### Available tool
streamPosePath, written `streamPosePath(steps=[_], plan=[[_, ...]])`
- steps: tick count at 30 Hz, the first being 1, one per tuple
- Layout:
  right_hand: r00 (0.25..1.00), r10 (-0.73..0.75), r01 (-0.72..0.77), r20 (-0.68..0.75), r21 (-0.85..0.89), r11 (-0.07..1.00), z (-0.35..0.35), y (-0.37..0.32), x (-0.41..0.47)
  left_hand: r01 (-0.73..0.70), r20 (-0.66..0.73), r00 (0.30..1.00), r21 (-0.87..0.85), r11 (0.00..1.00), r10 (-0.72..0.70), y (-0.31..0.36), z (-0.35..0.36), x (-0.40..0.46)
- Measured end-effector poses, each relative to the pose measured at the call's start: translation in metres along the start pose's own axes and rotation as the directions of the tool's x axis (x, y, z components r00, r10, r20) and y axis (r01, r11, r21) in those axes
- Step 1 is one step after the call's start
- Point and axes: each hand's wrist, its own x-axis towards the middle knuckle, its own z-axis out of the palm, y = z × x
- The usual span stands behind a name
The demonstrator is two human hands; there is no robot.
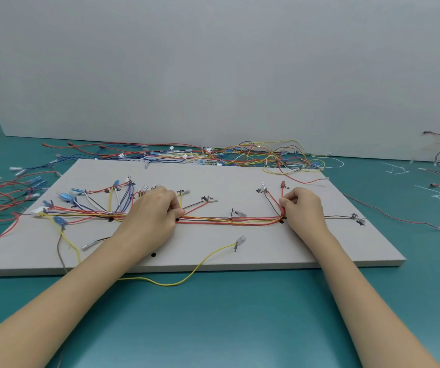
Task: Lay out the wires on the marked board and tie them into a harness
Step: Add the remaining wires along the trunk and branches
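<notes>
- Two hands sit on the wire bundle [229, 220]: the left hand [155, 211] pinches it near the middle of the grey board [266, 251], the right hand [304, 208] pinches it where the red wires turn up toward the far edge.
- The bundle runs along the board's marked line.
- A yellow wire [187, 274] trails off the board's near edge onto the table [213, 328].
- Loose wires [240, 155] lie heaped beyond the board's far edge.

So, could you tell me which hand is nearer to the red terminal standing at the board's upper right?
Right. The right hand pinches the wire bundle just below the red terminal. The left hand grips the bundle much farther left, near the board's middle.
</notes>
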Motion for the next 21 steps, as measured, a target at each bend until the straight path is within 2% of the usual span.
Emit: streamPosePath(steps=[3, 6, 8, 11, 13, 18, 20, 21], plan=[[0.999, 0.022, -0.025, 0.029, 0.100, 0.995, -0.011, 0.002, 0.003, -0.003, -0.007, 1.000, -0.013, 1.000, 0.003, -0.002, 0.001, 0.000], [0.983, 0.176, -0.152, -0.042, 0.341, 0.928, -0.034, 0.004, 0.010, -0.009, -0.016, 1.000, -0.020, 1.000, 0.009, -0.003, 0.001, 0.001], [0.940, 0.338, -0.258, -0.039, 0.565, 0.783, -0.052, 0.010, 0.015, -0.010, -0.020, 1.000, -0.023, 1.000, 0.010, -0.004, 0.001, 0.001], [0.885, 0.447, -0.371, 0.129, 0.776, 0.510, -0.070, 0.023, 0.015, -0.016, -0.022, 1.000, -0.021, 1.000, 0.015, -0.005, 0.002, 0.001], [0.864, 0.449, -0.419, 0.227, 0.820, 0.391, -0.075, 0.029, 0.012, -0.020, -0.019, 1.000, -0.011, 1.000, 0.020, -0.006, 0.002, 0.001], [0.840, 0.488, -0.398, 0.238, 0.881, 0.256, -0.081, 0.030, 0.011, -0.023, -0.023, 0.999, -0.001, 1.000, 0.023, -0.007, 0.003, 0.002], [0.833, 0.489, -0.351, 0.259, 0.930, 0.105, -0.082, 0.030, 0.008, -0.028, -0.025, 0.999, -0.001, 1.000, 0.028, -0.008, 0.004, 0.002], [0.835, 0.470, -0.318, 0.287, 0.948, -0.013, -0.084, 0.029, 0.007, -0.029, -0.026, 0.999, 0.000, 1.000, 0.029, -0.008, 0.004, 0.002]])
